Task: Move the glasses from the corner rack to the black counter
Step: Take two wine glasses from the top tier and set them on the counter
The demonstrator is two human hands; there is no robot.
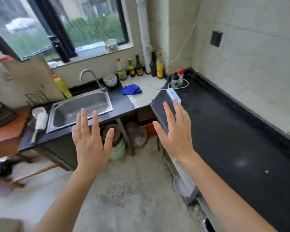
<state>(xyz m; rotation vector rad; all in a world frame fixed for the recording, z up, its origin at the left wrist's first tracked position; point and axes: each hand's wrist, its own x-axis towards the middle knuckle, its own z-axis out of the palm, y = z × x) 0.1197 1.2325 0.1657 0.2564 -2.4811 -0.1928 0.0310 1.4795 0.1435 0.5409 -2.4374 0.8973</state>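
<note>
The black counter (233, 131) runs along the right wall, its surface bare apart from items at the far end. My left hand (90, 139) hovers in front of me with fingers spread, over the floor below the sink edge, holding nothing. My right hand (176, 131) is also spread and empty, over the near left edge of the black counter. A dark wire rack (0, 113) shows at the far left edge on a reddish table; I cannot make out any glasses on it. A clear glass (112, 45) stands on the window sill.
A steel sink (84, 109) with a tap sits ahead on the left. A blue cloth (131, 89) lies on the white corner counter, with several bottles (139, 67) behind. A white power strip (173, 95) and two small bottles (177, 79) sit at the black counter's far end. Pots sit under the counter.
</note>
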